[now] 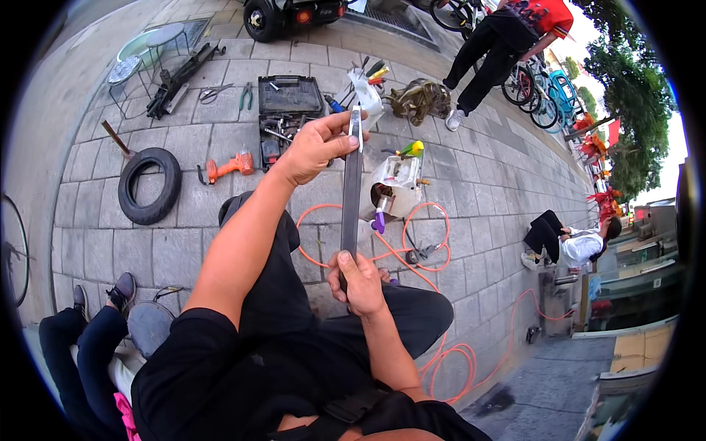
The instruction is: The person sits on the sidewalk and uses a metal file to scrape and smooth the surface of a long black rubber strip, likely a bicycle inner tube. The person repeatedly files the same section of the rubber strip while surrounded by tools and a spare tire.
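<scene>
A long, flat, dark grey strip [352,195] stands lengthwise in front of me, held at both ends. At its far end sits a shiny silver metal piece [356,123] that narrows to a tip; its kind cannot be made out. My left hand [312,151] pinches this far end between thumb and fingers. Closer to my body, my right hand [360,283] wraps round the near end, thumb on top. Beyond the strip, on the right, is a white plastic container [401,180] with a yellow-green-topped item [413,149] and a purple item [379,222].
An orange hose [448,353] loops across the paving on the right. On the left lie a tyre [170,187], an orange power drill [232,167], pliers [245,95] and a tool case [292,94]. People are nearby: one standing [500,51], one seated [573,242], and legs [88,345] at lower left.
</scene>
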{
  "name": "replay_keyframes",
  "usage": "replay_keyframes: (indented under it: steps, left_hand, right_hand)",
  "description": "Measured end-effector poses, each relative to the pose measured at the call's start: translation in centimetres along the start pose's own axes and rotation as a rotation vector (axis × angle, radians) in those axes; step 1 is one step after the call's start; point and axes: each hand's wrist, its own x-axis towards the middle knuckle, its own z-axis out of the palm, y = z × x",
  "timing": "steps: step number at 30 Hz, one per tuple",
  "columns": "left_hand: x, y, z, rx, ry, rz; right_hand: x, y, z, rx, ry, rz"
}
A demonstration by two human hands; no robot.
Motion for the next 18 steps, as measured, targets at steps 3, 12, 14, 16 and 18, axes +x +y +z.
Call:
replay_keyframes:
  steps: [3, 12, 14, 16, 18]
  left_hand:
    - [0.1, 0.0, 0.2, 0.050, 0.054, -0.004]
    - [0.4, -0.7, -0.5, 0.008, 0.166, -0.055]
    - [0.4, -0.8, -0.6, 0.008, 0.158, -0.045]
    - [0.4, -1.1, -0.5, 0.003, 0.154, -0.004]
    - [0.2, -0.8, -0.4, -0.006, 0.163, 0.011]
  right_hand:
    - [0.1, 0.2, 0.2, -0.031, 0.019, -0.025]
    - [0.2, 0.8, 1.2, -0.111, 0.076, -0.051]
    - [0.1, 0.6, 1.1, -0.078, 0.063, -0.029]
    - [-0.2, 0.5, 0.9, -0.046, 0.039, -0.011]
    - [-0.2, 0.3, 0.7, -0.012, -0.004, -0.003]
